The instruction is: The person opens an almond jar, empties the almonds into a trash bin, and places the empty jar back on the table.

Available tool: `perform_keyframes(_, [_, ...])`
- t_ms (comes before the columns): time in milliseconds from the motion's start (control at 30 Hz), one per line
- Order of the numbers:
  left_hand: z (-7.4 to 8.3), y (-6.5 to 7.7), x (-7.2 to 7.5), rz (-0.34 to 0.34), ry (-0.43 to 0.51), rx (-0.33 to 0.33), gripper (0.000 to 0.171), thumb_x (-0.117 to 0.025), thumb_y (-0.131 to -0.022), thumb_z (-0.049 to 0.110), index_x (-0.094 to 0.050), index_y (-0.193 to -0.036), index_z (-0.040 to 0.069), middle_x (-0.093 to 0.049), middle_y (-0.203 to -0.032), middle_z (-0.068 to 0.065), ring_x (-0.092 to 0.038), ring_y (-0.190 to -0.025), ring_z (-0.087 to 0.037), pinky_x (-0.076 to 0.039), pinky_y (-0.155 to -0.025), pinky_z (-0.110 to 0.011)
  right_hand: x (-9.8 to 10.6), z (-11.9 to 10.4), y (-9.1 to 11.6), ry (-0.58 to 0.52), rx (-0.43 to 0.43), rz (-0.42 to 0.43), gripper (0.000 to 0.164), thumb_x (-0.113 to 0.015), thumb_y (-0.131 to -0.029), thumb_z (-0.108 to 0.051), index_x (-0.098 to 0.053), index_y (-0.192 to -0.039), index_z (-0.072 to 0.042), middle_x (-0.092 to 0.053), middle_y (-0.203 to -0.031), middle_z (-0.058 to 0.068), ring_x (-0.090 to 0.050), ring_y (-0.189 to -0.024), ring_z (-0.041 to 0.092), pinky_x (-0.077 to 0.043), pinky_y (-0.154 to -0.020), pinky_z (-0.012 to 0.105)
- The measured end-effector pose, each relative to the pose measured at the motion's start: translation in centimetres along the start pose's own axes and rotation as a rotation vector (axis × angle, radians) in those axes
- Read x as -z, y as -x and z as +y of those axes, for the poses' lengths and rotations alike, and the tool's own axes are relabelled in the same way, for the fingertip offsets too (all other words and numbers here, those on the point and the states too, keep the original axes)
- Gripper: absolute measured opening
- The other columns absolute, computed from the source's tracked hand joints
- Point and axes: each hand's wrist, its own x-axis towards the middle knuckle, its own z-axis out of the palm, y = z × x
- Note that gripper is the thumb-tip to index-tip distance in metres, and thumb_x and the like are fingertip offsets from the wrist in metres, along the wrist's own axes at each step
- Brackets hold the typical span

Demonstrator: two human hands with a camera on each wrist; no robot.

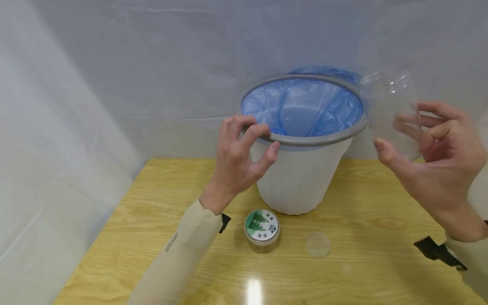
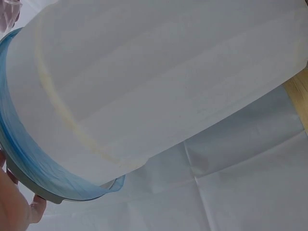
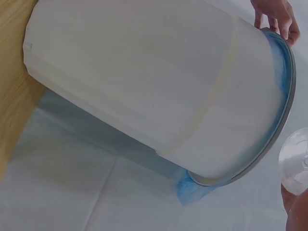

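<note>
A white trash bin (image 1: 301, 178) with a grey rim ring and a blue bag lining stands on the table. My left hand (image 1: 240, 156) grips the left front of its rim, fingers curled over the top and thumb on the outer side. To the right of the bin, my right hand (image 1: 438, 148) holds a clear plastic jar (image 1: 392, 101) in the air between thumb and fingers; it is blurred and see-through. Its round clear end also shows beside the bin in the right wrist view. The blue bag (image 1: 305, 101) is folded outward over the rim.
In front of the bin sits a small jar (image 1: 262, 226) with a green and white printed lid. To its right lies a clear round disc (image 1: 318, 245). White sheeting (image 1: 183, 76) hangs behind and left of the wooden table (image 1: 152, 212).
</note>
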Motion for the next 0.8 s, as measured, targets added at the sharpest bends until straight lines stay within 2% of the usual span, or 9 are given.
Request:
perform_keyframes(100, [0.0,0.0,0.1,0.001,-0.001,-0.001,0.021,-0.068,-0.092,0.027,-0.066,-0.101,0.008,-0.058,-0.103,-0.014,-0.049,-0.094,-0.034,-0.040,-0.086,-0.048,0.2,0.1,0.3,0.048,0.003,-0.014,0.057,-0.086,-0.072,-0.002,-0.036,-0.070,0.024,-0.069,-0.117,0.014,-0.075,-0.097,0.008,-0.055,-0.076,0.009])
perform_keyframes(233, [-0.1,0.0,0.1,-0.001,0.000,-0.007,0.021,-0.068,-0.092,0.027,-0.066,-0.101,0.008,-0.058,-0.103,-0.013,-0.049,-0.094,-0.034,-0.040,-0.086,-0.048,0.4,0.3,0.6,0.097,0.024,-0.031,0.059,-0.084,-0.076,-0.005,-0.032,-0.062,0.018,-0.073,-0.117,0.017,-0.075,-0.099,0.006,-0.052,-0.074,0.006])
perform_keyframes(500, [-0.1,0.1,0.1,-0.002,0.005,-0.008,0.021,-0.069,-0.092,0.026,-0.066,-0.101,0.008,-0.058,-0.103,-0.013,-0.048,-0.094,-0.033,-0.040,-0.086,-0.048,1.1,0.5,1.2,0.098,-0.009,-0.022,0.059,-0.083,-0.076,0.000,-0.029,-0.058,0.015,-0.073,-0.114,0.009,-0.075,-0.099,0.006,-0.056,-0.086,0.013])
perform_keyframes(733, [-0.1,0.1,0.1,-0.003,0.008,-0.012,0.021,-0.069,-0.093,0.026,-0.066,-0.102,0.008,-0.057,-0.103,-0.013,-0.048,-0.095,-0.033,-0.039,-0.086,-0.049,1.7,0.6,1.7,0.083,-0.041,-0.015,0.056,-0.081,-0.076,0.004,-0.029,-0.059,0.015,-0.073,-0.115,0.009,-0.074,-0.100,0.010,-0.055,-0.090,0.016])
perform_keyframes(800, [-0.1,0.1,0.1,-0.003,0.008,-0.011,0.021,-0.069,-0.093,0.026,-0.066,-0.102,0.008,-0.057,-0.102,-0.013,-0.049,-0.095,-0.033,-0.039,-0.086,-0.049,1.9,0.7,2.0,0.050,-0.063,-0.020,0.052,-0.080,-0.075,0.009,-0.030,-0.060,0.016,-0.073,-0.116,0.009,-0.073,-0.101,0.012,-0.055,-0.091,0.017])
